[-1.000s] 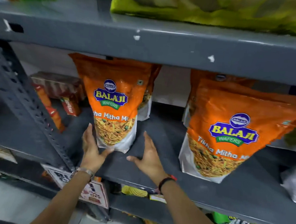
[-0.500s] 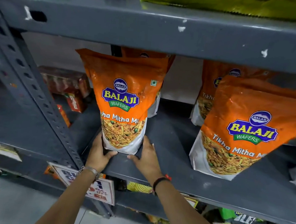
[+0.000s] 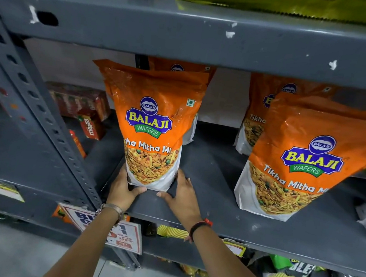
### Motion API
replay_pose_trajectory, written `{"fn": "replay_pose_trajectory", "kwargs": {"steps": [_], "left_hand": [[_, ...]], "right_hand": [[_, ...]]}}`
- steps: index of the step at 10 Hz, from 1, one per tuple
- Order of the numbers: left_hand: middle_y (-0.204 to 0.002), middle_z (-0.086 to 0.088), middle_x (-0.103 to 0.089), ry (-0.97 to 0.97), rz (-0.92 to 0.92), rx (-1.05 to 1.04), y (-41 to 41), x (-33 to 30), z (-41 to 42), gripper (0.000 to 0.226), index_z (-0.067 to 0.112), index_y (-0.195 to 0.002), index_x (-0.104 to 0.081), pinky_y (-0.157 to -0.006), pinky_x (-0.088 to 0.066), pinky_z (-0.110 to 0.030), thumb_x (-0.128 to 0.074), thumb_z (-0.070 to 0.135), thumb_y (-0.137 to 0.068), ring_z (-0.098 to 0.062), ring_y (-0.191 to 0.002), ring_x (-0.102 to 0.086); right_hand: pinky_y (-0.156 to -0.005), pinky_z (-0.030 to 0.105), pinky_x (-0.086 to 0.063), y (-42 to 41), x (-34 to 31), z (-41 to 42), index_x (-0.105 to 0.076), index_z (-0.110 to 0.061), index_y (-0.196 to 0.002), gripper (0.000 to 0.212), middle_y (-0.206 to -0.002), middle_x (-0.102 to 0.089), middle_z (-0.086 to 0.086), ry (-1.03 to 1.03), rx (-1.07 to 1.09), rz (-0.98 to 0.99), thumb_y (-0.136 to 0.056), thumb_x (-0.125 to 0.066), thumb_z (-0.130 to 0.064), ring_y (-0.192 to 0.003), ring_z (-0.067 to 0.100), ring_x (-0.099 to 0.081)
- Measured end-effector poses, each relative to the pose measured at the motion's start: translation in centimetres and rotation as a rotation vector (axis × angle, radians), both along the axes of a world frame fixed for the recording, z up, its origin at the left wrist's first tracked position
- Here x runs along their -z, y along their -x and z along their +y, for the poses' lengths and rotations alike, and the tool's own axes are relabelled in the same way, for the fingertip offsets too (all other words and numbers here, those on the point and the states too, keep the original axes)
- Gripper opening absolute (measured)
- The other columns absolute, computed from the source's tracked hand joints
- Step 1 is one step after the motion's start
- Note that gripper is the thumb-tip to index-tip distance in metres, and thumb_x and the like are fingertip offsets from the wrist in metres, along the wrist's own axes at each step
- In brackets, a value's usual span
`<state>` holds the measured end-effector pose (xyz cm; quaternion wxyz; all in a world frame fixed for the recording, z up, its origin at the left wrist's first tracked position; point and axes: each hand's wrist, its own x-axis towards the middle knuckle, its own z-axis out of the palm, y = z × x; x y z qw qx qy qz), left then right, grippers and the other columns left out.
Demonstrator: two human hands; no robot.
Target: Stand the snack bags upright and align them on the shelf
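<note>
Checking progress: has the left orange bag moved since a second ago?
Yes. The left orange bag has come forward toward the shelf's front edge, both hands at its base.

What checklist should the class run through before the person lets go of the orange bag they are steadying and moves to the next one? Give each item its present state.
1. Left hand and right hand brace the held bag at its base: ok.
2. Held bag stands upright on the shelf: ok.
3. Label faces forward: ok.
4. Right front bag stands straight: not ok, it tilts.
5. Both front bags sit at one depth: cannot tell.
6. The bags behind are upright: cannot tell, mostly hidden.
</note>
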<state>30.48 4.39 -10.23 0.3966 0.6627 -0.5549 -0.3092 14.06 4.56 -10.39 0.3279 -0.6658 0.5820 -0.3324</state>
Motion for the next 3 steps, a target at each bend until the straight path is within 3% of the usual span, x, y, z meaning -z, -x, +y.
{"fn": "replay_pose_trajectory", "kwargs": {"steps": [1, 2, 3], "left_hand": [[-0.139, -0.014, -0.043, -0.001, -0.034, 0.008, -0.1, 0.3, -0.1, 0.086, 0.013, -0.138, -0.020, -0.096, -0.035, -0.034, -0.071, 0.004, -0.070, -0.033, -0.125, -0.042], [-0.148, -0.015, -0.029, -0.008, -0.040, 0.001, 0.3, -0.1, 0.3, 0.094, 0.012, -0.141, -0.006, -0.109, -0.028, -0.044, -0.069, 0.004, -0.072, -0.032, -0.134, -0.029], [-0.152, -0.017, -0.016, 0.103, -0.081, -0.114, 0.7, 0.1, 1.3, 0.087, 0.008, -0.140, -0.002, -0.114, -0.017, -0.045, -0.062, 0.005, -0.078, -0.032, -0.139, -0.015]], "right_hand": [[-0.113, 0.045, -0.028, -0.1, 0.1, -0.1, -0.026, -0.015, -0.135, 0.081, -0.137, -0.049, 0.008, -0.014, 0.003, 0.009, -0.071, -0.074, -0.025, -0.127, 0.028, -0.040], [-0.115, 0.041, -0.024, 0.3, -0.6, 0.4, -0.010, -0.018, -0.142, 0.095, -0.149, -0.034, 0.008, -0.077, -0.016, -0.011, -0.072, -0.073, -0.028, -0.137, 0.027, -0.029], [-0.111, 0.039, -0.029, 1.6, -0.8, 1.4, -0.003, -0.021, -0.143, 0.093, -0.153, -0.025, 0.006, -0.012, -0.009, 0.004, -0.077, -0.068, -0.032, -0.139, 0.026, -0.024]]}}
